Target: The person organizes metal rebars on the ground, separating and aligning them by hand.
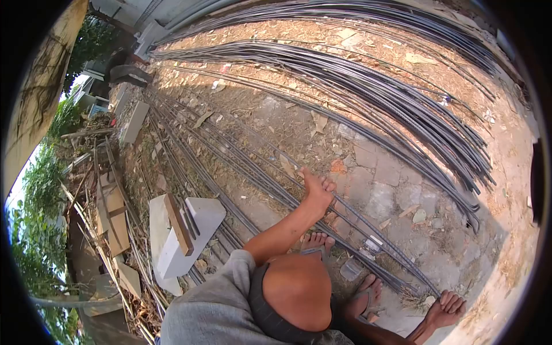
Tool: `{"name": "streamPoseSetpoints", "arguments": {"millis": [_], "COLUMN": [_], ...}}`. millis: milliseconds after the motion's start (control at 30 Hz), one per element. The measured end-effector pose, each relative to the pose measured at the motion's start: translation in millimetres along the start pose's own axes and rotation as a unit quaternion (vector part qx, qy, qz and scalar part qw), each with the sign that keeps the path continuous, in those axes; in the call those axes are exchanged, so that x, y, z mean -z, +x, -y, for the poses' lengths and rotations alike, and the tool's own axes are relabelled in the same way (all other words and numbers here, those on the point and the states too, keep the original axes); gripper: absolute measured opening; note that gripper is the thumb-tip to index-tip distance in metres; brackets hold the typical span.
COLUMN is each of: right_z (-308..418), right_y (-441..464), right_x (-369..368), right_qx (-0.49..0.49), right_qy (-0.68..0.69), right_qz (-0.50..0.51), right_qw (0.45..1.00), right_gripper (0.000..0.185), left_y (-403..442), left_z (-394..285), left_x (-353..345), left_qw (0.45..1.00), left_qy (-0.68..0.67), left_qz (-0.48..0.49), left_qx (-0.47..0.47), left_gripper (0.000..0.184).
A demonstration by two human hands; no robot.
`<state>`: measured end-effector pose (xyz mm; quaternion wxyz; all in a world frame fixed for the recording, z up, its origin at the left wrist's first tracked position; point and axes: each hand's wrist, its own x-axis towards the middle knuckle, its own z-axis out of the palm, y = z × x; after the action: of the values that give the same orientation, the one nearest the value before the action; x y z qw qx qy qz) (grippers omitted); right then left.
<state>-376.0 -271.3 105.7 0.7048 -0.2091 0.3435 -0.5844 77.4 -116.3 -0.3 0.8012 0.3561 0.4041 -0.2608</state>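
Observation:
My left hand (319,188) is closed around thin steel rebar (384,240), its thumb pointing toward the far end of the rods. From there the rebar runs to my right hand (447,309), which is curled in a fist by the near ends; exactly how many rods it grips is hidden. Beneath and beside them, more loose rebar (253,179) lies along the ground. My sandalled feet (368,296) stand close to the rod ends, and my bent knee (296,293) covers part of the right arm.
A thick rebar bundle (368,86) curves across the ground, with another bundle (402,20) beyond it. White slabs (204,214) carry a wooden strip (179,224). Boards and sticks (112,207) are piled at the left. Another person (127,70) bends over the far rod ends.

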Motion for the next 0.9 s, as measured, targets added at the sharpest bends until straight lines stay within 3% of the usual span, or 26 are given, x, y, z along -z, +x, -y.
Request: {"name": "streamPoseSetpoints", "arguments": {"millis": [100, 200, 300, 400, 567, 700, 733, 767, 900], "right_z": [7.6, 9.6, 14.7, 10.2, 13.8, 15.9, 16.6, 19.2, 17.9], "right_y": [3.0, -3.0, -1.1, -6.6, -3.6, 0.1, -1.3, 0.5, 4.0], "right_x": [0.0, -3.6, 3.1, -33.1, -24.2, -20.5, -28.9, -24.5, -13.0], "right_qx": [-0.023, 0.012, -0.022, 0.024, -0.015, -0.025, -0.024, -0.042, -0.049], "right_qy": [0.017, -0.018, 0.014, -0.052, 0.061, 0.04, 0.049, 0.057, 0.104], "right_qz": [0.067, -0.219, -0.019, -0.151, 0.053, 0.048, 0.009, -0.006, 0.049], "right_qw": [0.997, 0.976, 0.999, 0.987, 0.997, 0.998, 0.998, 0.997, 0.992], "right_gripper": [0.049, 0.027, 0.029, 0.04, 0.048, 0.051, 0.051, 0.051, 0.043], "left_y": [0.7, -4.9, -9.5, -10.4, -9.8, -11.7, -24.6, 12.2, 31.5], "left_z": [-3.0, -3.8, -5.0, -5.7, -7.1, -12.0, -9.1, -21.1, -27.9], "left_x": [-1.3, -6.9, -12.0, -12.2, -12.7, -11.3, -19.4, -0.6, -3.8], "left_qw": [1.0, 1.0, 1.0, 1.0, 1.0, 0.999, 0.998, 0.997, 0.996], "left_qy": [0.001, -0.001, -0.01, -0.018, -0.009, 0.031, 0.048, 0.039, 0.011], "left_qz": [0.007, -0.001, 0.0, 0.006, -0.008, 0.026, 0.027, 0.06, 0.071], "left_qx": [0.004, 0.002, 0.0, 0.008, 0.005, -0.006, -0.004, 0.019, 0.061], "left_gripper": [0.059, 0.059, 0.056, 0.054, 0.055, 0.057, 0.058, 0.06, 0.066]}}
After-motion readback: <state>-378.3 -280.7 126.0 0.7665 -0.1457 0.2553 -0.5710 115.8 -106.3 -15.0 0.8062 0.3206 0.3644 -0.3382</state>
